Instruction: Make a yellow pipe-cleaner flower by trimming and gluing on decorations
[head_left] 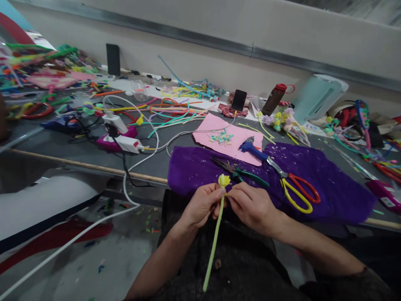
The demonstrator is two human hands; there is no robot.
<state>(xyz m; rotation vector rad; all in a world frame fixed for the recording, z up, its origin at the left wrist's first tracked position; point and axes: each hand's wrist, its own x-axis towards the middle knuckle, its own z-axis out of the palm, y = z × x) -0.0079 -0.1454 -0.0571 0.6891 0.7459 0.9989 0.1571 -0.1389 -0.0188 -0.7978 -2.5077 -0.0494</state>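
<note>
My left hand (203, 205) pinches a pipe-cleaner flower (223, 181) just under its yellow head. Its long pale green stem (214, 246) hangs down over my lap. My right hand (253, 207) is closed right beside it, fingertips pressed together near the base of the head at a small yellow bit I cannot make out well. Behind my hands, green-handled pliers (250, 176) lie on a purple cloth (194, 165). To the right are scissors (293, 184) with one red and one yellow handle, and a dark blue glue gun (253, 150).
A pink sheet (206, 129) carries small green cut pieces (222, 137). White chargers (127, 143) sit in a purple power strip (103, 142), and a white cable (128, 184) drops off the table edge. Behind stand a phone (238, 100), a brown bottle (275, 99) and pipe-cleaner flowers (282, 119).
</note>
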